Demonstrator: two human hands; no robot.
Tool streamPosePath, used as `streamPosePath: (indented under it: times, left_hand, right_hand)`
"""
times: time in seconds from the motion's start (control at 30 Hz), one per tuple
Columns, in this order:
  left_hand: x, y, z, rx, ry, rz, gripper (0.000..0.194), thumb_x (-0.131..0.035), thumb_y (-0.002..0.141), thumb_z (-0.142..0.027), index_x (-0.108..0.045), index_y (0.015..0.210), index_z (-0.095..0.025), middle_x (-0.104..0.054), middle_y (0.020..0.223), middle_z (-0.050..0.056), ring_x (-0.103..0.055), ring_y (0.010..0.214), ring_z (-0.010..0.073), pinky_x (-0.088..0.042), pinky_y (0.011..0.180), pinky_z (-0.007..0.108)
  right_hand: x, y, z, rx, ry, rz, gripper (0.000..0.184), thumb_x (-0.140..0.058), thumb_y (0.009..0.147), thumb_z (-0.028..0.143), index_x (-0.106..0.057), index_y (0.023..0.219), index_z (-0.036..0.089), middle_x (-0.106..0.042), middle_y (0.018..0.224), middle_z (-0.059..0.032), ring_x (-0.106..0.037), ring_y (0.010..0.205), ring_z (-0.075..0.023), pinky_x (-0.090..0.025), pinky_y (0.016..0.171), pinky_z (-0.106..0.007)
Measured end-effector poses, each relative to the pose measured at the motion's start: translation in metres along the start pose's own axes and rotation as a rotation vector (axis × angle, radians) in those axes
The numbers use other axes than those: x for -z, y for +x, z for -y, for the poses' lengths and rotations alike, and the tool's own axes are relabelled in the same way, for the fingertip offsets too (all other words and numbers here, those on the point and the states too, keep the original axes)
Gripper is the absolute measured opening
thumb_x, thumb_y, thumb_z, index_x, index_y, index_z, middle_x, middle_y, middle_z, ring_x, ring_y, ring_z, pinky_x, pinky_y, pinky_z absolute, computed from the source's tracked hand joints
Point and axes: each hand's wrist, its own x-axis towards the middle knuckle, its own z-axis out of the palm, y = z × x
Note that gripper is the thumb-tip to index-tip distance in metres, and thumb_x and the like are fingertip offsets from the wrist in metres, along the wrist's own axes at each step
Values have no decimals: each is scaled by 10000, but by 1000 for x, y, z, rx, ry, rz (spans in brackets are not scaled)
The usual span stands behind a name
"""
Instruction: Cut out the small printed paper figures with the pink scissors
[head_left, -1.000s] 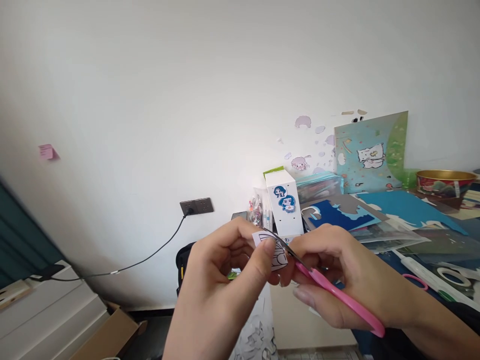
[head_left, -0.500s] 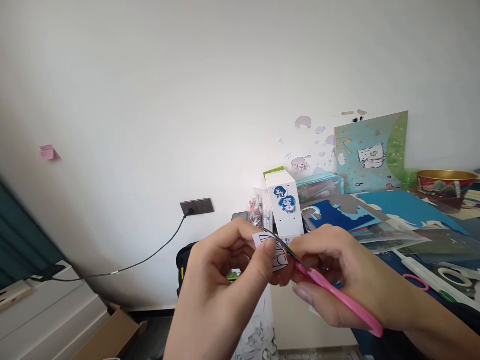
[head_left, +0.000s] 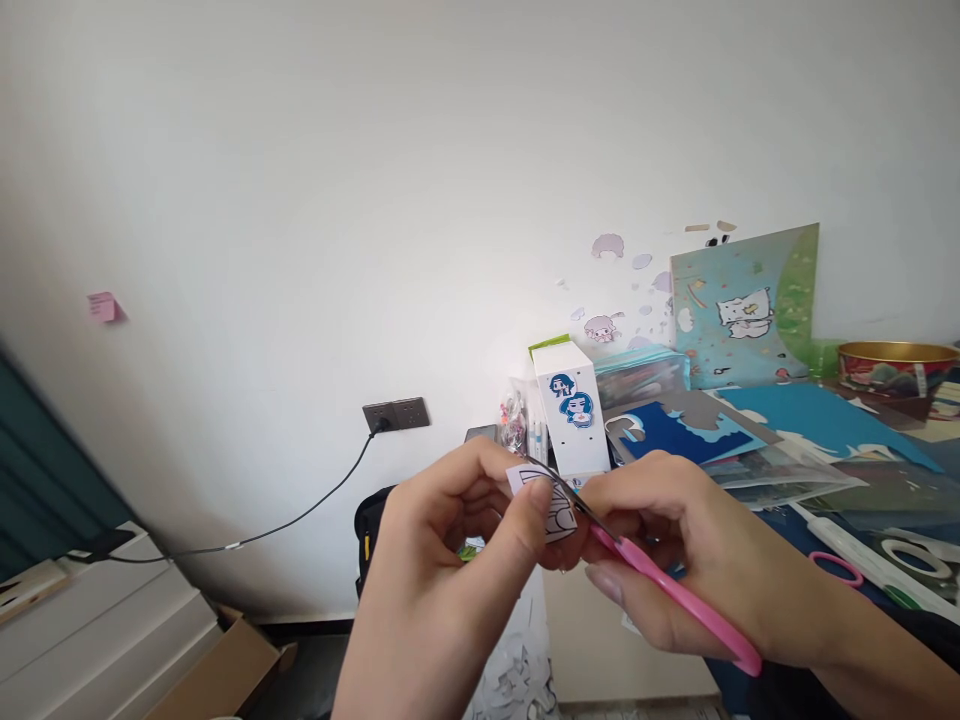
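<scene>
My left hand pinches a small white paper cutout with black line drawing, thumb on its front. My right hand grips pink-handled scissors, whose thin metal blades reach up and left across the top of the cutout. Both hands are held in the air, in front of the desk's left end, and touch each other near the paper.
A white box with blue character stickers stands on the cluttered desk behind my hands. Blue paper sheets, a propped picture, a gold bowl, tape rolls lie right. A cable runs from the wall socket. A cardboard box sits on the floor.
Hands and scissors stay almost in place; the scissor handle has dropped slightly and the view has shifted a little.
</scene>
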Motion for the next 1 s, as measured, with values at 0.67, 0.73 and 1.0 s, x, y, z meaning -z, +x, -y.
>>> streamPosePath:
  times: [0.67, 0.73, 1.0]
  left_hand:
    - [0, -1, 1, 0, -67, 22, 224, -573, 754, -90, -535, 549, -171, -587, 521, -44, -531, 487, 68, -345, 414, 131]
    - [1, -1, 1, 11, -72, 30, 223, -575, 755, -91, -536, 552, -171, -588, 518, -47, -524, 475, 64, -330, 398, 132]
    - [0, 0, 2, 21, -42, 30, 227, -582, 759, -112, -528, 547, -170, -566, 505, -53, -431, 402, 44, -270, 354, 143]
  right_hand:
    - [3, 1, 6, -77, -44, 42, 175, -536, 677, 6, -608, 744, 151, -308, 574, 67, -271, 507, -59, -217, 415, -175]
    - [4, 2, 9, -118, -59, 57, 176, -526, 677, 6, -610, 754, 140, -313, 577, 64, -272, 513, -62, -223, 422, -181]
    - [7, 2, 14, -158, -58, 83, 197, -512, 676, -15, -626, 766, 119, -294, 576, 63, -259, 515, -62, -218, 427, -186]
